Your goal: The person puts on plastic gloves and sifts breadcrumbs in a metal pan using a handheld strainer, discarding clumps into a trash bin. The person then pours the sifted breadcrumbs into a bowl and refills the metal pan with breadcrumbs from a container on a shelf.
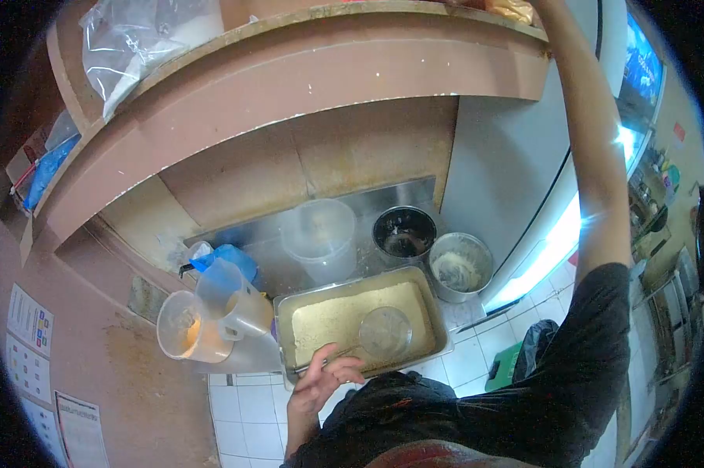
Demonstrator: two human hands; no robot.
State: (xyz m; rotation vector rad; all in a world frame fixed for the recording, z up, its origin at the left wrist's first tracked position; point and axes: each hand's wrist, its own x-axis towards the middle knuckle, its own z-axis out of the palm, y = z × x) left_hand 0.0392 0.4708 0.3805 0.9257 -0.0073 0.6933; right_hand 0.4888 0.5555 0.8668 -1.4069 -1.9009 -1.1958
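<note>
My left hand (321, 384) is closed around the thin handle of a round sieve (385, 333). The sieve lies over the right part of a deep metal tray (439, 316), above a pale yellow powder (325, 320) spread in it. My right arm (590, 140) stretches up past the upper shelf's right end, and its hand is cut off by the top edge. Close to that wrist, on the shelf, is a yellowish bag (512, 9).
Two clear plastic jugs (235, 300) (192, 331) stand left of the tray. Behind it are a tall translucent tub (318, 234), a black pot (404, 232) and a metal pot (461, 265). The overhanging shelf (329, 70) crosses above; a fridge (508, 164) stands right.
</note>
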